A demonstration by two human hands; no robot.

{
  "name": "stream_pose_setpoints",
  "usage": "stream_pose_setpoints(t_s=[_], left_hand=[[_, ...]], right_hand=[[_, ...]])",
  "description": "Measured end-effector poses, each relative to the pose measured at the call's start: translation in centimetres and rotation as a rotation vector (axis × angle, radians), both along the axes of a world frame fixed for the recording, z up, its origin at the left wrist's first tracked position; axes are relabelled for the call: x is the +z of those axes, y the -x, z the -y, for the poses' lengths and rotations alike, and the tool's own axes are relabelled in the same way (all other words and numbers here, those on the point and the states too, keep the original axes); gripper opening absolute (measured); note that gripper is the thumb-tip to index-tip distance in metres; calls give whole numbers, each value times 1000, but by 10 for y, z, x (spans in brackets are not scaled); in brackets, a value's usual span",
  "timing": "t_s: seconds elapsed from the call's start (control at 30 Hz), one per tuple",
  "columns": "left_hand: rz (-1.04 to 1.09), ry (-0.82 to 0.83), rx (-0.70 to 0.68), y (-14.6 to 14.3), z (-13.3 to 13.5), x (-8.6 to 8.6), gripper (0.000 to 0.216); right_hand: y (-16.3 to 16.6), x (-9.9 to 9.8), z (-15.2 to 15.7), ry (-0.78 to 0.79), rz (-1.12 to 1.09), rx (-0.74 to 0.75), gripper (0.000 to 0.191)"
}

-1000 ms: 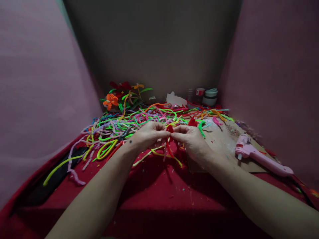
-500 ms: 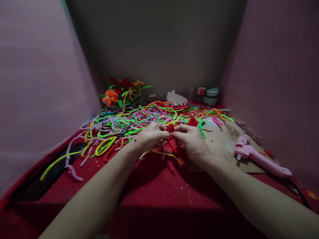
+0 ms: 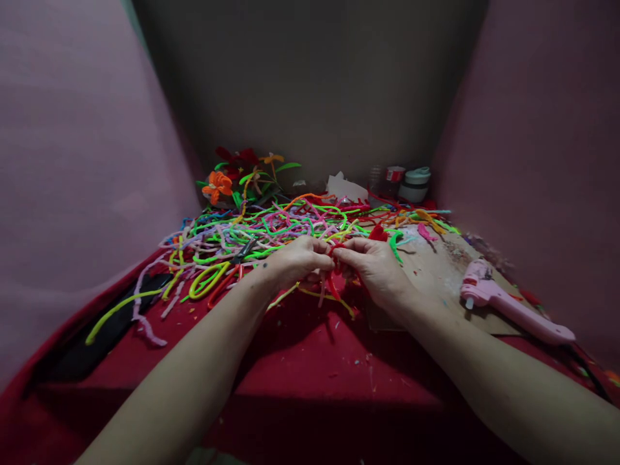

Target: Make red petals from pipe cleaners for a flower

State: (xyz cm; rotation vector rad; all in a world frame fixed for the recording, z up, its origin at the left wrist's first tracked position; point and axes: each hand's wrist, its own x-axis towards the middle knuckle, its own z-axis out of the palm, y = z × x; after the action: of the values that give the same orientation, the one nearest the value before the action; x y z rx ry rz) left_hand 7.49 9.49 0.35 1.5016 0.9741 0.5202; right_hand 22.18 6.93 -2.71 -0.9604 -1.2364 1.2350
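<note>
Between my two hands is a red pipe cleaner [image 3: 332, 282], pinched at its upper part, with a strand hanging below the fingers. My left hand [image 3: 306, 257] is closed on it from the left, thumb and forefinger together. From the right, my right hand [image 3: 364, 259] grips it the same way, the fingertips of both hands nearly touching. Just behind my right hand lies a red fuzzy petal shape [image 3: 378, 233], beside a curled green pipe cleaner [image 3: 396, 247]. The fingers hide much of the held piece.
Loose colourful pipe cleaners [image 3: 271, 226] cover the back of the red-covered table [image 3: 310, 368]. A pink glue gun [image 3: 513, 303] rests on a board [image 3: 436, 278] at right. Finished fuzzy flowers [image 3: 217, 186], a lidded cup [image 3: 415, 185] and scissors [image 3: 245, 249] lie further off. A black flat object [image 3: 92, 339] is left.
The red piece between my fingers has turned and shows less now. My fingertips have drawn closer together. The whole view has shifted slightly.
</note>
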Motion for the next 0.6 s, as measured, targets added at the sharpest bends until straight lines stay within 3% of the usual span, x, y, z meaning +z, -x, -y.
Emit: stream_pose_setpoints(t_s=[0.2, 0.3, 0.47, 0.6], left_hand=[[-56, 40, -82, 5, -1, 3, 20], [-56, 47, -29, 6, 1, 8, 18], [107, -178, 158, -2, 10, 14, 19], [71, -377, 250, -13, 18, 9, 17]], right_hand=[[-8, -4, -7, -60, -23, -95, 18], [-9, -4, -9, -69, -3, -144, 18], [-6, -1, -8, -80, 24, -164, 21], [-5, 0, -5, -81, 72, -180, 22]])
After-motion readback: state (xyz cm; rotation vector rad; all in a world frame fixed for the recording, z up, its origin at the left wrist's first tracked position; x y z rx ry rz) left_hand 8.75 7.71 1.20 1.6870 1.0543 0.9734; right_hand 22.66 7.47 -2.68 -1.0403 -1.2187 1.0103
